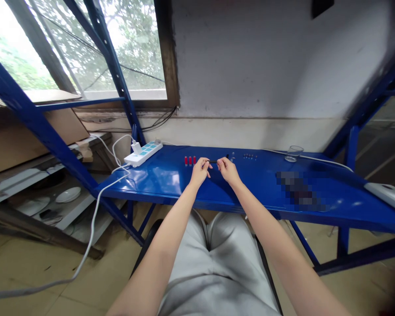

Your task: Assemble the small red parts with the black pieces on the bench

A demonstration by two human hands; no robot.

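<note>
Both of my hands are stretched out over a blue metal shelf [171, 180]. My left hand [200, 169] and my right hand [227, 169] are closed in a pinch, each on one end of a thin dark rod-like piece [213, 161] held between them just above the shelf. Three small red pieces [190, 160] stand in a row just left of my left hand. A row of small dark pieces [250, 156] lies to the right of my right hand.
A white and blue power strip [143, 153] with a plugged charger and a white cable sits at the shelf's left end. A glass dish [294, 153] stands at the back right. Blue rack posts [36, 123] flank the shelf. Plates [67, 194] lie on a low shelf at left.
</note>
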